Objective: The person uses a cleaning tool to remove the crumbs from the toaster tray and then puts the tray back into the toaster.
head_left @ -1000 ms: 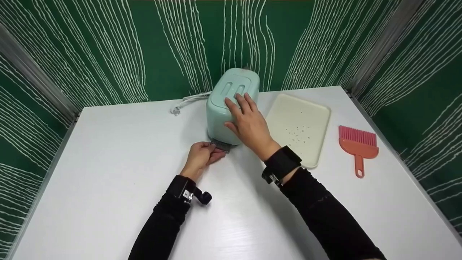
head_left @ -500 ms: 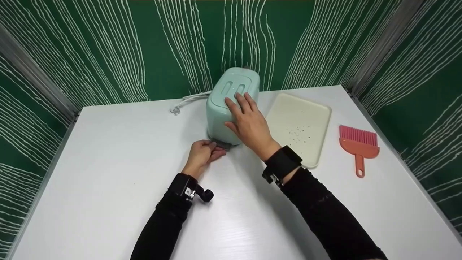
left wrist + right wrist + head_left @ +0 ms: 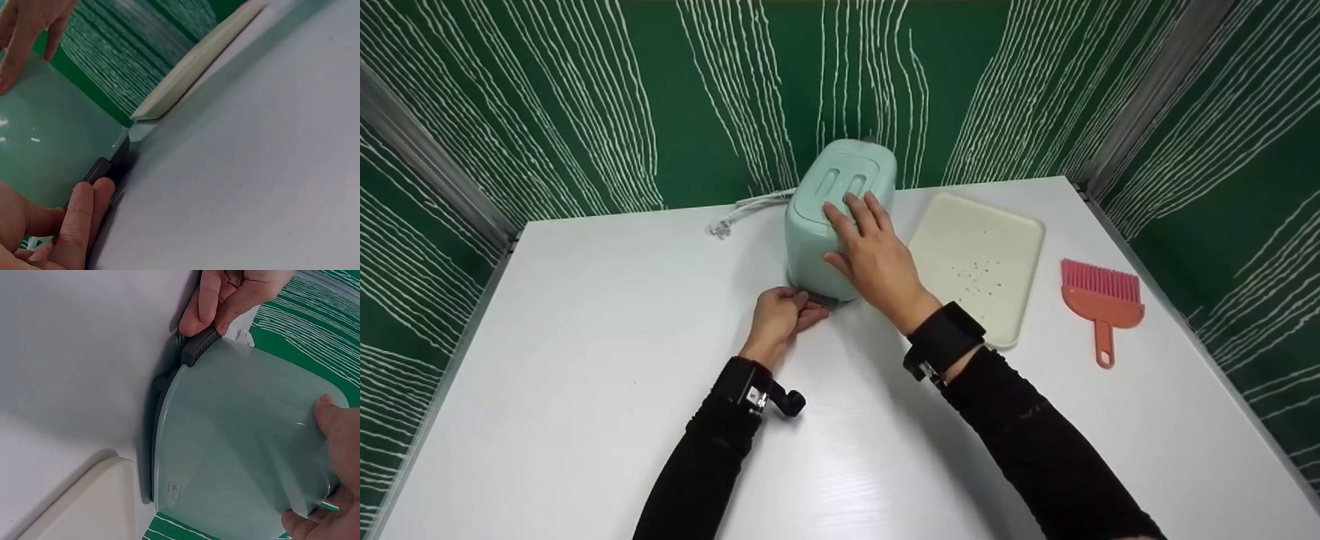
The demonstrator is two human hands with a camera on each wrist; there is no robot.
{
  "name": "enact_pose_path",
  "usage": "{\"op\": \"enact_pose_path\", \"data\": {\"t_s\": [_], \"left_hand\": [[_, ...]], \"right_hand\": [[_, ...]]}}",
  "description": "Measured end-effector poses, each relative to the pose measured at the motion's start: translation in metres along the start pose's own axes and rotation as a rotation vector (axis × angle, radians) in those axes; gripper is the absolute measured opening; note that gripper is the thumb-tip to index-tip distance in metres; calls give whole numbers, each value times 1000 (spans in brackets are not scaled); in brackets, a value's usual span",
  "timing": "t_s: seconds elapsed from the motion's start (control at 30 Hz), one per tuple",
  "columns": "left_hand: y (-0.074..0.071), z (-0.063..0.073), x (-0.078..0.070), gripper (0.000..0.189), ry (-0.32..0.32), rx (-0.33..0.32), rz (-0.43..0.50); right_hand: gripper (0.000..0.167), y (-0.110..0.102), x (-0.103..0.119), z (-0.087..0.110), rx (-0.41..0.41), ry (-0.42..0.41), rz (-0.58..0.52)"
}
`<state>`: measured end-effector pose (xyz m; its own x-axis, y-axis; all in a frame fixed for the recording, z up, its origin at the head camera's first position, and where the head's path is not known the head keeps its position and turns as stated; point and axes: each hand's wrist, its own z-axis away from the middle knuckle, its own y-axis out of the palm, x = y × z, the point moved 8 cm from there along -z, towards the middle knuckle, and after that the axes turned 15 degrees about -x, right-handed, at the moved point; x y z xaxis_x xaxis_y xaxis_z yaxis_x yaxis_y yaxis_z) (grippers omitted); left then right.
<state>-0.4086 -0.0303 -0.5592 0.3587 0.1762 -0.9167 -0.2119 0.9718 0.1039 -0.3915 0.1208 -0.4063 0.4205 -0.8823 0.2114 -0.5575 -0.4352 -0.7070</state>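
A mint-green toaster [image 3: 825,225] stands at the back of the white table [image 3: 585,375]. My right hand [image 3: 870,259] lies flat on its top and near side, fingers straight over the slots, seen also as fingertips [image 3: 337,433] in the right wrist view. My left hand [image 3: 781,315] pinches the dark grey crumb-tray handle [image 3: 199,346] at the toaster's base [image 3: 104,169]; the tray is almost fully inside the toaster, with only its handle showing.
A cream tray [image 3: 982,262] with crumbs lies right of the toaster. A pink brush [image 3: 1102,296] lies further right. A white cord [image 3: 742,210] trails from the toaster's back left. Green patterned walls enclose the table on three sides.
The left hand has pushed the crumb-tray handle in toward the toaster's base, so less of the tray shows now. The right hand has stayed on the toaster.
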Motion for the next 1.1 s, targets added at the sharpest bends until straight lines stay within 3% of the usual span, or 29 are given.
{"op": "enact_pose_path", "data": {"t_s": [0.4, 0.83, 1.1], "left_hand": [[-3, 4, 7, 20, -85, 79, -31], [3, 5, 3, 12, -30, 34, -27], [7, 2, 0, 9, 39, -11, -69]], "right_hand": [[66, 2, 1, 1, 12, -9, 14], [65, -2, 1, -2, -5, -58, 42], [65, 0, 2, -1, 10, -60, 46]]}}
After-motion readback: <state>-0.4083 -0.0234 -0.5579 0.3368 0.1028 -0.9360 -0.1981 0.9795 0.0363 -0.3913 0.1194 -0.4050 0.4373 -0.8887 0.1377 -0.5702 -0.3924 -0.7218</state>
